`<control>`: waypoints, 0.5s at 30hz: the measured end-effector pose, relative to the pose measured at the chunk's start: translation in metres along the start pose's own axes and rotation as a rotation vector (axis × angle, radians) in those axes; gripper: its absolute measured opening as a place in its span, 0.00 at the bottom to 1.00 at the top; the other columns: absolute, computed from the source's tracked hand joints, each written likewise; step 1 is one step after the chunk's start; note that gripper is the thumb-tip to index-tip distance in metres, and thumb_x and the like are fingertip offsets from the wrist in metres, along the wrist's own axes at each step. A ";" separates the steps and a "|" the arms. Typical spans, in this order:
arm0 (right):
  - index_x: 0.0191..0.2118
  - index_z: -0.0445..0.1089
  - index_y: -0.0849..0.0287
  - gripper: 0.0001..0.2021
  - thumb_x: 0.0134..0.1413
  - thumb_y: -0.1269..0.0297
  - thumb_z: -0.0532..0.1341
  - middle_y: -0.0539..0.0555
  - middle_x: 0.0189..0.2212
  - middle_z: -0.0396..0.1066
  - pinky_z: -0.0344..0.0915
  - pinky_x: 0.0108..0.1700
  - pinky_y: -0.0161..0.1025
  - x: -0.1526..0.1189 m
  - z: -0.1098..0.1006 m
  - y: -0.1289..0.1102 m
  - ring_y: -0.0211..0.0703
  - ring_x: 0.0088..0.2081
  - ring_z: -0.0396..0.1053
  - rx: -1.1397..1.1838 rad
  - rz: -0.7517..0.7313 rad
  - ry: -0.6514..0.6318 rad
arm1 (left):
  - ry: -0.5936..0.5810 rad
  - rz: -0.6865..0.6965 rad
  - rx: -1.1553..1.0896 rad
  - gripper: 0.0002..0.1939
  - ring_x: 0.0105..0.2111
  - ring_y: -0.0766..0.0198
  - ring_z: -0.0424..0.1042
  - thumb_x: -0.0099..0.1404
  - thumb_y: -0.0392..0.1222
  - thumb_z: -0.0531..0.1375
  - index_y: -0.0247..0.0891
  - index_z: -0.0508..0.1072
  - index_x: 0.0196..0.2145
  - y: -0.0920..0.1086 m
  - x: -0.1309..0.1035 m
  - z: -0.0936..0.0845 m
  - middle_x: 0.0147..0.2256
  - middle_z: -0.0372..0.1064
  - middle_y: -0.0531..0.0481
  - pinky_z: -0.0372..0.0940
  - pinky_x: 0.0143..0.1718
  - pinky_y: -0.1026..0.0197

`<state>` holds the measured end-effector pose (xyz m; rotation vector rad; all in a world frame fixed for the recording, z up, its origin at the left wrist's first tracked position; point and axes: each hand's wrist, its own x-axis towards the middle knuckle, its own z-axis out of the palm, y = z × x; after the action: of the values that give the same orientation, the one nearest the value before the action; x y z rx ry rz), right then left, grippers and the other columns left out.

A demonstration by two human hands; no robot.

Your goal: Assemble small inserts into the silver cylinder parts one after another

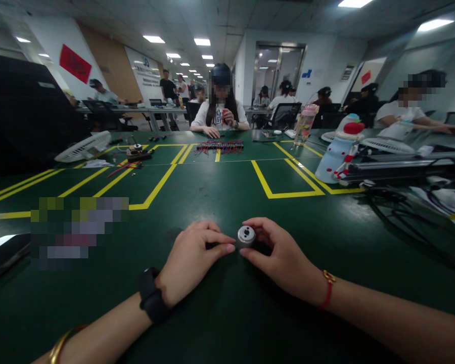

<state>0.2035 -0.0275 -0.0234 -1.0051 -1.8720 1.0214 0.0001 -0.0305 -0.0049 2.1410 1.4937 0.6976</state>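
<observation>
A small silvery metal cylinder with dark holes in its top face stands upright just above the green tabletop or on it; I cannot tell which. My right hand curls around its right side, thumb in front and fingers behind, and holds it. From the left, my left hand reaches up to the cylinder with thumb and forefinger brought together. Those two fingertips end close beside the metal. Whether anything small is pinched between them does not show.
Yellow tape marks the green table. A bundle of coloured wires lies before a person seated opposite. At right are black cables, a blue snowman-shaped bottle and a pink-lidded bottle; at left, a white fan.
</observation>
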 end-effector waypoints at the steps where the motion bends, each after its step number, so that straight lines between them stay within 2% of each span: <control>1: 0.52 0.61 0.58 0.22 0.50 0.64 0.62 0.56 0.48 0.67 0.66 0.51 0.42 0.000 0.001 0.000 0.38 0.47 0.68 -0.002 -0.001 -0.005 | -0.016 0.016 0.030 0.09 0.39 0.59 0.67 0.60 0.49 0.60 0.50 0.79 0.37 -0.001 0.000 0.004 0.36 0.70 0.52 0.60 0.41 0.57; 5: 0.53 0.63 0.57 0.23 0.49 0.62 0.62 0.55 0.47 0.68 0.67 0.50 0.41 0.002 -0.002 -0.001 0.38 0.46 0.69 -0.001 0.006 -0.029 | -0.048 0.051 0.031 0.12 0.39 0.58 0.67 0.60 0.49 0.60 0.49 0.77 0.41 0.002 0.001 0.007 0.37 0.72 0.51 0.60 0.43 0.56; 8: 0.52 0.63 0.59 0.25 0.47 0.60 0.64 0.57 0.45 0.69 0.68 0.48 0.41 0.012 -0.025 -0.003 0.39 0.43 0.70 0.001 0.069 0.060 | -0.040 0.003 -0.054 0.18 0.40 0.58 0.68 0.60 0.52 0.59 0.48 0.74 0.47 0.001 0.000 -0.008 0.41 0.71 0.50 0.62 0.42 0.56; 11: 0.50 0.63 0.63 0.27 0.44 0.58 0.65 0.60 0.43 0.70 0.68 0.45 0.42 0.021 -0.078 0.005 0.41 0.41 0.71 -0.127 0.163 0.279 | 0.023 -0.115 -0.081 0.20 0.39 0.58 0.69 0.62 0.56 0.55 0.47 0.73 0.47 -0.011 -0.005 -0.032 0.42 0.72 0.49 0.62 0.40 0.57; 15: 0.46 0.67 0.62 0.25 0.40 0.57 0.65 0.60 0.40 0.71 0.64 0.43 0.45 0.008 -0.173 0.039 0.46 0.37 0.70 -0.639 0.337 0.576 | 0.093 -0.320 -0.150 0.21 0.34 0.59 0.70 0.60 0.58 0.55 0.44 0.74 0.44 -0.040 -0.016 -0.056 0.36 0.73 0.50 0.62 0.33 0.59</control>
<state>0.3625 0.0435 0.0111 -1.8079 -1.5731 0.2183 -0.0685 -0.0286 0.0125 1.7276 1.7233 0.7716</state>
